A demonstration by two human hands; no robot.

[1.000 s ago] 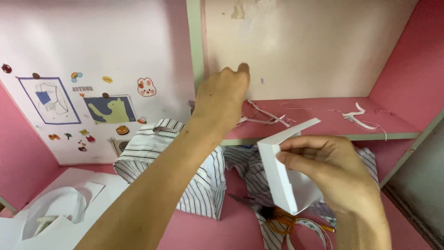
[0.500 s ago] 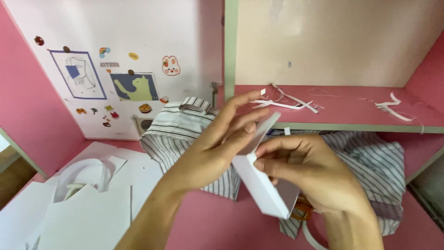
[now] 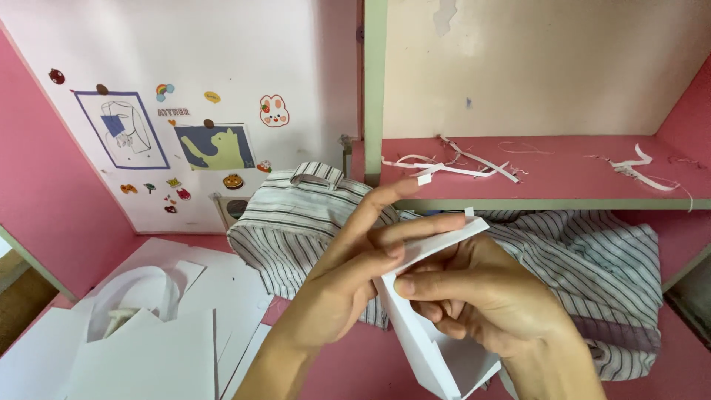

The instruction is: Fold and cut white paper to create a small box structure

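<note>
Both hands meet on a folded white paper box (image 3: 433, 333) held in the air. The right hand (image 3: 485, 300) wraps it from the right, thumb pressed across the front of its upper flap and the other fingers curled behind, so the hand is clamped on the paper. The left hand (image 3: 355, 281) comes in from the left; its thumb and 2 upper fingers pinch the same flap just above the right thumb, while the index finger sticks out straight past the edge. The flap runs up and to the right from the pinch, and the box body hangs down below both hands, its open bottom corner reaching the lower edge of the view.

Directly behind the grip lies a crumpled striped shirt (image 3: 592, 267), its collar up and to the left of the fingers, on a pink surface (image 3: 666, 370). Below and far left of the grip sit cut white paper sheets (image 3: 148, 348), 1 with a curved cut-out. Above and right of the hands a pink shelf (image 3: 563, 174) carries thin white paper strips (image 3: 452, 167). Up and left is a white panel (image 3: 222, 74) dotted with small stickers and 2 drawings, 1 of them showing a cat shape
</note>
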